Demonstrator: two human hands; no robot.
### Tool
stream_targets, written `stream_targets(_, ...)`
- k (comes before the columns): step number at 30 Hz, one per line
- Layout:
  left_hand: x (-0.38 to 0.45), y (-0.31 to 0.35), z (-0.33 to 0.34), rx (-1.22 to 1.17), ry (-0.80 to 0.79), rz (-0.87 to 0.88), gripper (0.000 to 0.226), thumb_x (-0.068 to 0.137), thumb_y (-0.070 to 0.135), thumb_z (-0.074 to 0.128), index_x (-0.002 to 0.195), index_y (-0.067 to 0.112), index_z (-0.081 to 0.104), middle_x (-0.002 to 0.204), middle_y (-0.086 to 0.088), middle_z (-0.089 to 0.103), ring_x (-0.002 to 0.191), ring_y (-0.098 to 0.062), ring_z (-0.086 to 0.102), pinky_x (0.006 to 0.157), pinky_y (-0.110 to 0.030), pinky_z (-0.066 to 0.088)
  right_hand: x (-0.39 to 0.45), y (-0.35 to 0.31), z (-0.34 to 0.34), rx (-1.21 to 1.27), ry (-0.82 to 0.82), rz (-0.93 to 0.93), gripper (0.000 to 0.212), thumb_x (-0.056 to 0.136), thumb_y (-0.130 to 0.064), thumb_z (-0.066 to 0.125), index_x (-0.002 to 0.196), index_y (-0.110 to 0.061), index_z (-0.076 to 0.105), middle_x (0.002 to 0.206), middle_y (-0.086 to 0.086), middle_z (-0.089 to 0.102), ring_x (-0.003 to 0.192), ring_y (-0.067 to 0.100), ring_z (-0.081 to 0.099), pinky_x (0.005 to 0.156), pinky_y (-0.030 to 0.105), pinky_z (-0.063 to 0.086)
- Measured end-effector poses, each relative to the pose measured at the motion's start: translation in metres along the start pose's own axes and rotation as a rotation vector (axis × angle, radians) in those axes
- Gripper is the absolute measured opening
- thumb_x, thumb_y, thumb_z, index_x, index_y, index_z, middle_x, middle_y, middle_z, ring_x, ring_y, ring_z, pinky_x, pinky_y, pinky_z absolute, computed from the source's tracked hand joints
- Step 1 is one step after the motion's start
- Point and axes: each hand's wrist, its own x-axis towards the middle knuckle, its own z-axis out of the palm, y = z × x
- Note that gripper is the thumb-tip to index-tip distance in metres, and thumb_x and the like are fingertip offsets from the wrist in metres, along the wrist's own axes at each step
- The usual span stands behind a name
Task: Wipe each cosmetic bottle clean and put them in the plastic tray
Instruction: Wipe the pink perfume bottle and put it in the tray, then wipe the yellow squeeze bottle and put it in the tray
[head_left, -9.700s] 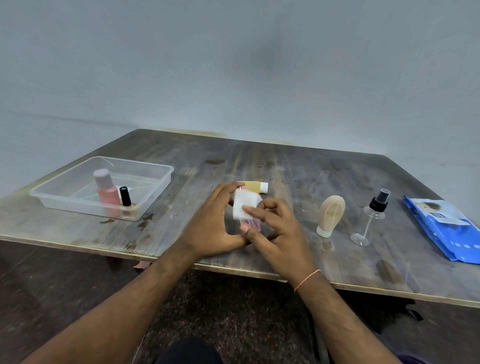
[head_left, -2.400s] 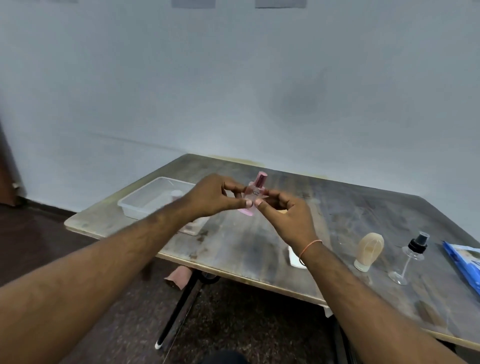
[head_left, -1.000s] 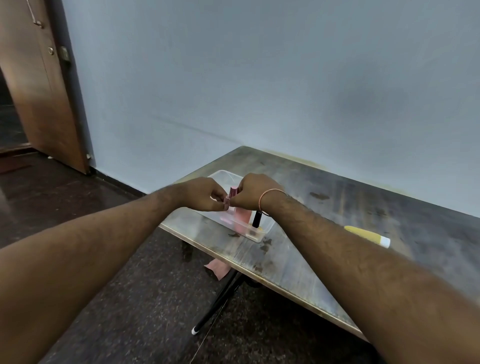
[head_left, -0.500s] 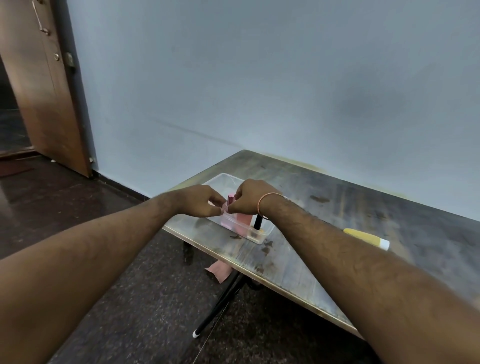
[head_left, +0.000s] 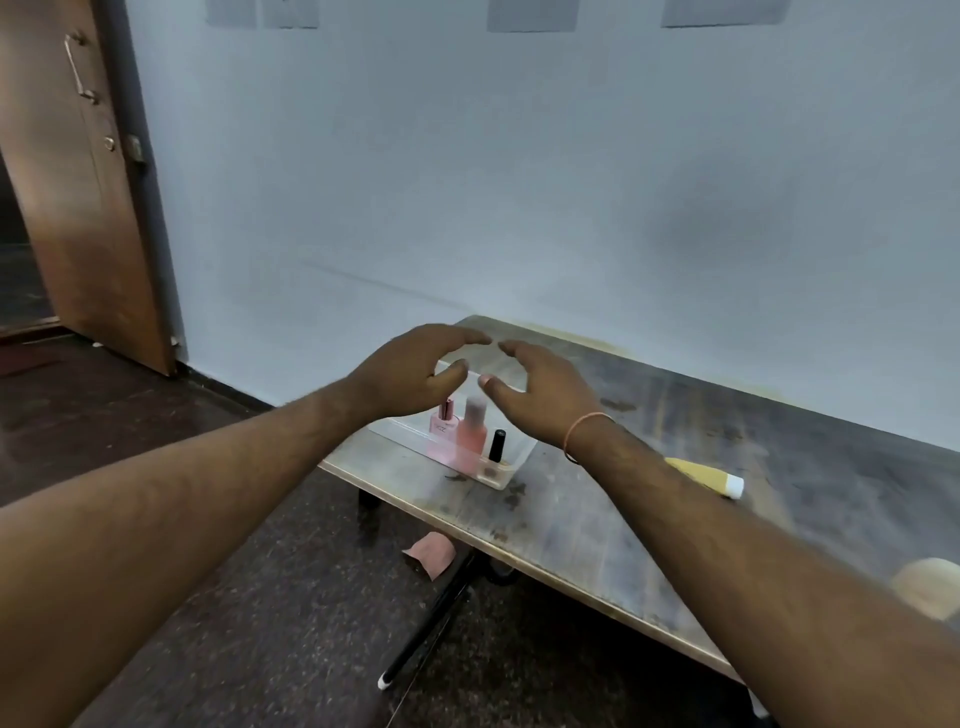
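The clear plastic tray (head_left: 511, 474) sits at the table's left end. Three things stand upright in it: a small pink bottle (head_left: 443, 428) on the left, a taller salmon bottle (head_left: 471, 434) with a frosted cap in the middle, and a slim black bottle (head_left: 497, 446) on the right. My left hand (head_left: 415, 375) and my right hand (head_left: 540, 392) hover just above the tray, fingers spread and relaxed, facing each other, holding nothing. A yellow tube (head_left: 705, 475) with a white cap lies on the table to the right of the tray.
The wooden table (head_left: 779, 457) stands against a pale blue wall. A beige rounded bottle (head_left: 927, 587) shows at the right edge of the frame. A brown door (head_left: 78, 182) stands at the far left over dark floor. A pink scrap (head_left: 430, 555) lies under the table.
Both hands held the small pink bottle over the tray half a second ago. Now the bottle stands in the tray, and both hands have let go and lifted.
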Motion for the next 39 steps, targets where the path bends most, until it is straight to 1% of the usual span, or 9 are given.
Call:
stream_targets(4, 0.006, 0.056, 0.024, 0.041, 0.098, 0.266, 0.051, 0.100, 0.025, 0.056, 0.151, 0.024, 0.062, 0.156, 0.002, 0.062, 0.145, -0.016, 0.055, 0.120, -0.033, 0.041, -0.039, 0.035, -0.019, 0.077, 0.164, -0.008, 0.050, 0.103, -0.048, 0.062, 0.147, -0.024, 0.060, 0.149, -0.004, 0.063, 0.138, 0.018, 0.056, 0.112, 0.031, 0.042)
stream_targets(8, 0.005, 0.108, 0.077, 0.052, -0.011, 0.386, 0.054, 0.098, 0.021, 0.056, 0.151, 0.020, 0.062, 0.164, -0.005, 0.054, 0.141, -0.024, 0.059, 0.115, -0.039, 0.046, -0.082, 0.082, -0.031, 0.102, 0.241, 0.006, 0.035, 0.101, -0.036, 0.069, 0.134, -0.023, 0.070, 0.132, -0.004, 0.072, 0.123, 0.018, 0.065, 0.097, 0.022, 0.041)
stream_targets(15, 0.002, 0.153, 0.173, -0.095, -0.211, 0.300, 0.059, 0.095, 0.019, 0.059, 0.154, 0.024, 0.059, 0.160, 0.000, 0.057, 0.138, -0.022, 0.057, 0.117, -0.043, 0.045, -0.160, 0.155, -0.033, 0.120, 0.201, 0.262, 0.034, 0.100, -0.039, 0.070, 0.132, -0.029, 0.070, 0.125, -0.011, 0.075, 0.104, 0.013, 0.068, 0.083, 0.022, 0.047)
stream_targets(18, 0.000, 0.153, 0.213, -0.116, -0.282, 0.190, 0.056, 0.096, 0.038, 0.053, 0.150, 0.032, 0.061, 0.159, 0.008, 0.058, 0.143, -0.018, 0.054, 0.118, -0.051, 0.045, -0.184, 0.186, -0.034, 0.056, 0.194, 0.356, 0.032, 0.097, -0.040, 0.073, 0.126, -0.028, 0.074, 0.123, -0.014, 0.074, 0.097, 0.005, 0.060, 0.082, 0.022, 0.044)
stream_targets(22, -0.004, 0.157, 0.233, -0.067, -0.343, 0.080, 0.054, 0.098, 0.065, 0.050, 0.149, 0.048, 0.056, 0.158, 0.021, 0.049, 0.149, -0.011, 0.041, 0.117, -0.052, 0.033, -0.208, 0.208, -0.045, -0.001, 0.066, 0.396, 0.031, 0.088, -0.057, 0.077, 0.111, -0.036, 0.075, 0.112, -0.022, 0.069, 0.100, 0.000, 0.064, 0.083, 0.022, 0.048)
stream_targets(27, 0.002, 0.155, 0.233, -0.106, -0.333, 0.044, 0.038, 0.101, 0.063, 0.057, 0.136, 0.052, 0.066, 0.149, 0.029, 0.050, 0.144, -0.007, 0.039, 0.109, -0.043, 0.024, -0.212, 0.219, -0.056, -0.076, -0.068, 0.356, 0.029, 0.079, -0.056, 0.082, 0.098, -0.037, 0.072, 0.102, -0.023, 0.066, 0.091, -0.003, 0.062, 0.073, 0.014, 0.043)
stream_targets(32, 0.002, 0.157, 0.237, -0.071, -0.308, 0.064, 0.037, 0.102, 0.057, 0.060, 0.138, 0.050, 0.065, 0.148, 0.030, 0.050, 0.144, -0.004, 0.038, 0.109, -0.042, 0.023, -0.206, 0.225, -0.042, 0.357, 0.214, 0.443, 0.012, 0.093, -0.033, 0.082, 0.083, -0.026, 0.078, 0.072, -0.024, 0.073, 0.067, -0.007, 0.063, 0.061, 0.009, 0.045)
stream_targets(36, -0.002, 0.160, 0.235, -0.009, -0.312, 0.113, 0.040, 0.103, 0.055, 0.056, 0.143, 0.049, 0.060, 0.150, 0.026, 0.049, 0.145, -0.006, 0.039, 0.115, -0.049, 0.024, -0.203, 0.229, -0.033, 0.633, 0.424, 0.528, 0.016, 0.100, -0.024, 0.075, 0.085, -0.023, 0.081, 0.073, -0.011, 0.074, 0.063, 0.007, 0.060, 0.066, 0.029, 0.051)
stream_targets(39, 0.001, 0.163, 0.236, -0.002, -0.334, 0.101, 0.049, 0.101, 0.058, 0.058, 0.149, 0.049, 0.052, 0.154, 0.023, 0.046, 0.147, -0.008, 0.039, 0.117, -0.054, 0.024, -0.205, 0.231, -0.034, 0.676, 0.469, 0.550, 0.019, 0.102, -0.025, 0.072, 0.085, -0.021, 0.080, 0.067, -0.009, 0.072, 0.055, 0.005, 0.056, 0.054, 0.022, 0.047)
